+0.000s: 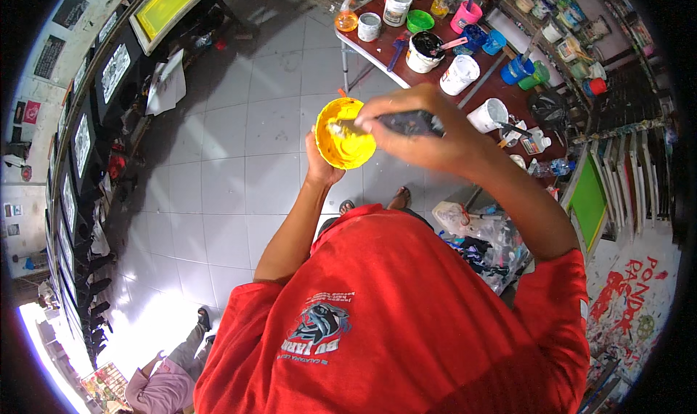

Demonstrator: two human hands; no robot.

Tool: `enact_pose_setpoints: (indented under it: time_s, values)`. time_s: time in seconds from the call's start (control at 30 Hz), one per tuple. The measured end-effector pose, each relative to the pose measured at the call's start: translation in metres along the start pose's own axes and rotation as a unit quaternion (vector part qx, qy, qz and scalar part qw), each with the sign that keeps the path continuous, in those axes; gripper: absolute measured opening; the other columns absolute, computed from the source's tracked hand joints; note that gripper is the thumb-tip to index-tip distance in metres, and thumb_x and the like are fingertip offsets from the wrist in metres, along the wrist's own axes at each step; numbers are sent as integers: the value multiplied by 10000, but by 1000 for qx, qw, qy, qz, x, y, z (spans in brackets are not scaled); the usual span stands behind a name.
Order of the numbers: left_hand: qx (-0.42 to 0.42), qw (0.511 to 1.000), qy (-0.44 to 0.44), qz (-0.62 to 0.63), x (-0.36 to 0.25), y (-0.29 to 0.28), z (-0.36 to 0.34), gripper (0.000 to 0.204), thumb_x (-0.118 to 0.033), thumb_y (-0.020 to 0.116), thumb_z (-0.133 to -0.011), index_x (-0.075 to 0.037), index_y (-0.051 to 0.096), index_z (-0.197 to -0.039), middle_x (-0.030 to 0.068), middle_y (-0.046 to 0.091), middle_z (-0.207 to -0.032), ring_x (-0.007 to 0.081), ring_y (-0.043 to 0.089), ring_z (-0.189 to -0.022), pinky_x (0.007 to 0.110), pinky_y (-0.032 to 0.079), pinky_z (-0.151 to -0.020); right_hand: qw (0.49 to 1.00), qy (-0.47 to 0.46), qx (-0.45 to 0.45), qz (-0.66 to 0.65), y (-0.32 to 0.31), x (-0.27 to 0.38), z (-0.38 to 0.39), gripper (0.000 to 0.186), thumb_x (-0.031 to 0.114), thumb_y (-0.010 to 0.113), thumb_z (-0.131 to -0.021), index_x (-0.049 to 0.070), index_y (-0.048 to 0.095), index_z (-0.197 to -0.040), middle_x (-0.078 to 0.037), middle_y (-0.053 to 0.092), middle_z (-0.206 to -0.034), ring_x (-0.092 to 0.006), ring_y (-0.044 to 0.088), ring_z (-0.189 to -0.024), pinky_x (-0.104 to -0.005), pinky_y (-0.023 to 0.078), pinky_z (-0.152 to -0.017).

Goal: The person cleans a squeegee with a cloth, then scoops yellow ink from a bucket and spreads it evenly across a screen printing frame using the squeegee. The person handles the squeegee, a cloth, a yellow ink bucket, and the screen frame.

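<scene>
My left hand [321, 164] is wrapped round the side of a round yellow tub [320, 147], its fingers partly hidden behind the wall. Thick yellow paint [354, 149] lies inside, with a whitish streak near the middle. A putty knife with a dark, stained handle [412, 123] is gripped in my right hand [435, 144]. Its blade reaches over the tub's right rim, and the tip is in the paint. The tub is held up above the floor in front of me, its open top facing up.
A dark red table [377, 51] at the upper right bears several paint tubs, including a pink bucket [466, 16] and a green bowl [420, 21]. Framed screens [174, 7] line the left side. Plastic bags [494, 247] lie right of my feet. Another person [163, 388] is at lower left.
</scene>
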State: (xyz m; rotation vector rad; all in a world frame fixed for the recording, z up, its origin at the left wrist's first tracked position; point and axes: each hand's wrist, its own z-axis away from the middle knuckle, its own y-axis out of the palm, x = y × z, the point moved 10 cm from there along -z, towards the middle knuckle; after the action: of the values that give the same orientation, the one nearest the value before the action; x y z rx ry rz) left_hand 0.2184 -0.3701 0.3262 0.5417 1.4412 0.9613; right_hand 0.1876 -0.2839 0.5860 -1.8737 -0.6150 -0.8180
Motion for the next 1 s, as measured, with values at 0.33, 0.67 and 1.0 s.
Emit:
enact_pose_setpoints:
  time_s: [0.33, 0.67, 1.0]
  values:
    - [-16, 1000, 7, 7, -10, 1, 8, 686, -574, 246, -873, -106, 407, -1348, 123, 477, -1328, 282, 468, -1220, 436, 392, -1016, 998, 18, -10, 63, -16, 12, 0, 139, 72, 636, -786, -9, 651, -898, -124, 654, -754, -172, 643, -701, -280, 472, -629]
    - [-22, 999, 15, 30, -26, 4, 13, 665, -538, 226, -879, -98, 426, -1336, 110, 522, -1280, 277, 513, -1170, 420, 426, -980, 998, -4, 53, 34, 7, 25, 11, 161, 135, 611, -813, 17, 649, -914, -152, 650, -797, -256, 650, -730, -361, 479, -663]
    - [20, 1000, -4, 23, -42, -9, 14, 698, -570, 263, -864, -94, 409, -1353, 136, 491, -1316, 303, 491, -1194, 448, 408, -992, 969, -126, 177, 119, 55, 34, 9, 150, 128, 574, -830, 66, 650, -944, -125, 666, -854, -274, 638, -758, -355, 497, -767]
